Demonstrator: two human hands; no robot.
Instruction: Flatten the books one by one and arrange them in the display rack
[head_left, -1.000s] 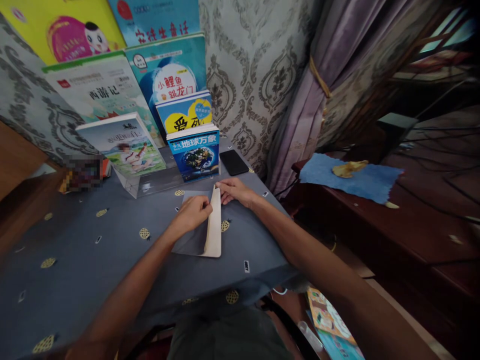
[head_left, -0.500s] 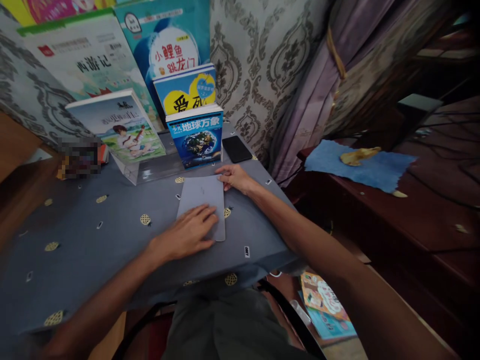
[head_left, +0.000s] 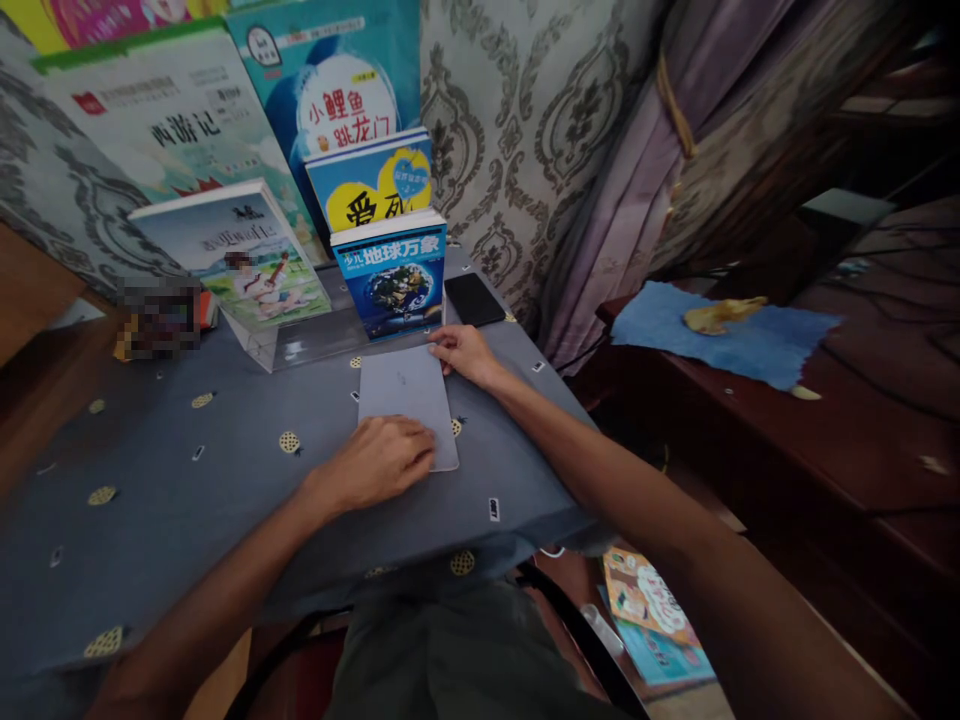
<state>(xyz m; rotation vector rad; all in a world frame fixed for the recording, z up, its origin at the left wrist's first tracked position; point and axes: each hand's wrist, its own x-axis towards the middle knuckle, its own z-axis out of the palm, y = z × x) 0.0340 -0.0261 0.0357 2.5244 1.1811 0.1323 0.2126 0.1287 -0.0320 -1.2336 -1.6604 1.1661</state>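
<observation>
A thin grey notebook (head_left: pixel 401 385) with a small dark mark on its cover lies closed on the table, in front of the standing books. My left hand (head_left: pixel 384 455) rests over its lower part, fingers stretched but bent a little, hiding the lower left corner. At the upper right corner, my right hand (head_left: pixel 463 352) pinches the notebook's edge between thumb and fingers. Just behind the right hand stands a blue book with a globe on its cover (head_left: pixel 397 285).
Clear stand (head_left: pixel 315 345) with an illustrated book (head_left: pixel 262 275) and taller books behind. A black phone (head_left: pixel 474 299) lies right of the globe book. Patterned grey tablecloth (head_left: pixel 247 500). To the right, a blue cloth (head_left: pixel 675 325) on a dark red surface; books (head_left: pixel 656 610) lie below.
The notebook has turned slightly, its lower right corner shifting right and away from me. My left hand's fingers have drawn together and bent; my right hand keeps its corner hold.
</observation>
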